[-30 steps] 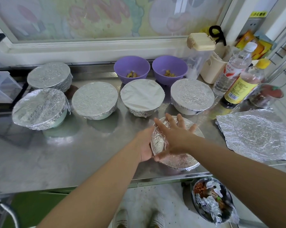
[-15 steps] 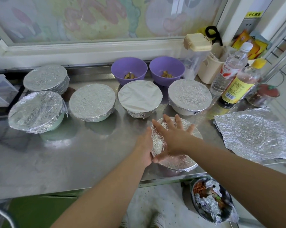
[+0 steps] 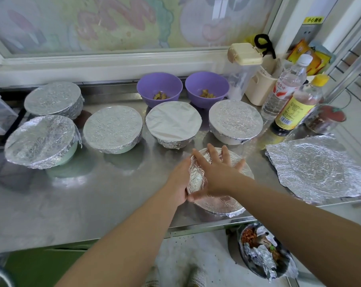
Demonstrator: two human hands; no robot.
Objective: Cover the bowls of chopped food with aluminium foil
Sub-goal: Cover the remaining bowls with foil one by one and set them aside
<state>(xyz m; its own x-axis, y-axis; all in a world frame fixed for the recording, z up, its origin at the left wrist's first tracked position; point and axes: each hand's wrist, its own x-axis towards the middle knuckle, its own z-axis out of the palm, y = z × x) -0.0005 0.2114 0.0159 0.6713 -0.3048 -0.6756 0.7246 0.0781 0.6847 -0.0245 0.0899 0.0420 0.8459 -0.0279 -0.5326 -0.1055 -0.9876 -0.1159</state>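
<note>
**Steel counter** [image 3: 92, 199]: the surface under both of my hands, carrying everything but the bin.

**Loose foil sheet** [image 3: 318, 170]: lies crumpled and flat, well to the right of my right hand, touching no bowl.

**Covered bowls**: five stand wrapped in foil beyond and to the left of my hands. The far-left bowl [image 3: 40, 141] and the back-left bowl [image 3: 53, 99] are furthest from my left hand. The mid-left bowl [image 3: 112, 129], the smooth-topped bowl [image 3: 173, 123] and the right-hand bowl [image 3: 235, 121] form a row just past my fingertips.

**Near bowl** [image 3: 223, 201]: it sits at the counter's front edge, already under foil. My right hand [image 3: 219, 172] lies flat on its top with fingers spread and straight, gripping nothing and hiding the middle of the foil. My left hand [image 3: 180, 183] is cupped against the bowl's left wall. Its fingers are hidden behind the bowl, so I cannot tell how far they curl.

**Purple bowls** [image 3: 159, 85] [image 3: 206, 84]: both are uncovered, each with a little chopped food. The row of covered bowls stands between them and my hands.

**Waste bin** [image 3: 264, 257]: below the counter edge, under my right forearm, holding foil scraps.

**Yellow-capped bottle** [image 3: 295, 108], **clear bottle** [image 3: 283, 90] and **red-lidded jar** [image 3: 326, 119]: grouped beyond the loose sheet, far right of my right hand.
</note>
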